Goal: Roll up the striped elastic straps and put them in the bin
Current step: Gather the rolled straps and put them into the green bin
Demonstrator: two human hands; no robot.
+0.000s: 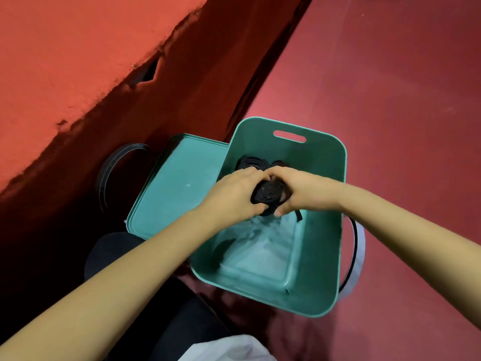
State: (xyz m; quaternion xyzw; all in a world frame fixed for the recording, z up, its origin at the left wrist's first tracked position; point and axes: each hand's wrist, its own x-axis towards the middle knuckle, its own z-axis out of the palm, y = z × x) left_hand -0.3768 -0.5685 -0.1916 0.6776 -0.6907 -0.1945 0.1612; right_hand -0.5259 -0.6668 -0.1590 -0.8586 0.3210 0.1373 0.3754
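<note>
A dark rolled strap (268, 196) is held between both hands over the open green bin (322, 256). My left hand (234, 194) grips the roll from the left. My right hand (296, 190) grips it from the right, and a loose tail of the strap hangs just below it. At least one more dark rolled strap (251, 162) lies inside the bin at its far end, partly hidden by my hands.
The green bin lid (177, 188) lies flat to the left of the bin. A loose dark strap (112, 168) curves in the shadow beside the lid, and another strap (358, 251) runs along the bin's right side. A red ledge rises at left; red floor at right.
</note>
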